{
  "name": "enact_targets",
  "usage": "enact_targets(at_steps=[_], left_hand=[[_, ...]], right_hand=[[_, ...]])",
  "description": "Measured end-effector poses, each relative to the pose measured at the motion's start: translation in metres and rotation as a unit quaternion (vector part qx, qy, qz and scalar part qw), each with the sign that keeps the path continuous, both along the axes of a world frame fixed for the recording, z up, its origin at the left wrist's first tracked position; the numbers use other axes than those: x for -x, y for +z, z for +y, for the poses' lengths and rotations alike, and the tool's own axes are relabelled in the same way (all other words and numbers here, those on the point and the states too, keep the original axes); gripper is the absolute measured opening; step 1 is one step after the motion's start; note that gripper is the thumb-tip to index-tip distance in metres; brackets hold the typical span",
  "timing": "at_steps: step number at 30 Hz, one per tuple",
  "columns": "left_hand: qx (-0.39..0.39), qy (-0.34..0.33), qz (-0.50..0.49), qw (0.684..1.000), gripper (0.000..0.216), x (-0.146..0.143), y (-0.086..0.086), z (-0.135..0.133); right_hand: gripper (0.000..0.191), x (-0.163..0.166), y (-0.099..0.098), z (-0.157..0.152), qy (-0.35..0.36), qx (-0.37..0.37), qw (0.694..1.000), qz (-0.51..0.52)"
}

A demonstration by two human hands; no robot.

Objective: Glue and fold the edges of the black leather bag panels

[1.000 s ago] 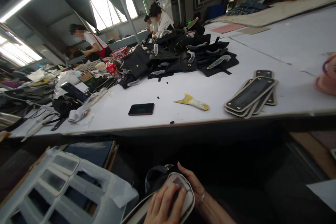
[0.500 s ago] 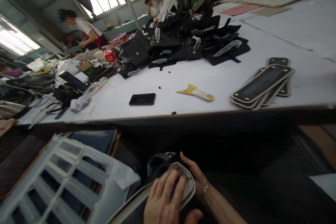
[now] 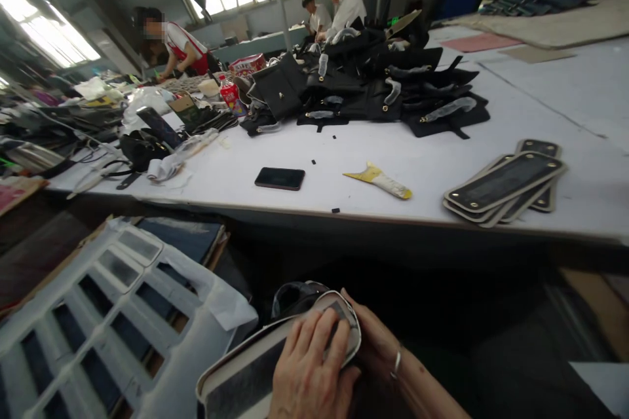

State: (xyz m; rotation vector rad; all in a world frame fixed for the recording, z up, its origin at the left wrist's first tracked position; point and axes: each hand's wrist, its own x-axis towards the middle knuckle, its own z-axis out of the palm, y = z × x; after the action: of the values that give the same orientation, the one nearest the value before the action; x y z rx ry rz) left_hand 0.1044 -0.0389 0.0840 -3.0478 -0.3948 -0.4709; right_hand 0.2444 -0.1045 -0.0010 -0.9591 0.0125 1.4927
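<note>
Below the table's front edge, a black bag [image 3: 236, 399] with a pale rim is tilted between my hands. A dark loop handle [image 3: 287, 294] shows behind its far end. My left hand [image 3: 312, 360] lies over the bag's long face, fingers bent and pressed at the rounded end, thumb on the right side. My right hand [image 3: 371, 334], with a bracelet at the wrist, grips that end from behind, and most of its fingers are hidden. Stacked on the table at right are several dark panels [image 3: 506, 180] with pale edges and gold studs.
On the white table [image 3: 236, 193] lie a phone [image 3: 280, 178], a yellow-and-white tool [image 3: 378, 180] and a pile of black bags [image 3: 363, 91]. A pale slotted frame [image 3: 171, 294] stands at my left. Several co-workers [image 3: 181, 49] are at the back.
The view has shifted, so the table and its contents appear farther right. The bag has turned slightly, showing more of its long face. Both hands stay at its rounded end.
</note>
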Motion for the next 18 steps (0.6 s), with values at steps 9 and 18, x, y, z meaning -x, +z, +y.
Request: enact_targets(at_steps=[9, 18], left_hand=[[0.01, 0.016, -0.057, 0.998, 0.05, -0.004, 0.005, -0.008], [0.005, 0.026, -0.113, 0.993, 0.055, -0.007, 0.004, -0.007]], right_hand=[[0.026, -0.06, 0.082, 0.008, 0.085, -0.097, 0.858, -0.497], [0.007, -0.054, 0.143, 0.069, 0.461, -0.277, 0.301, -0.788]])
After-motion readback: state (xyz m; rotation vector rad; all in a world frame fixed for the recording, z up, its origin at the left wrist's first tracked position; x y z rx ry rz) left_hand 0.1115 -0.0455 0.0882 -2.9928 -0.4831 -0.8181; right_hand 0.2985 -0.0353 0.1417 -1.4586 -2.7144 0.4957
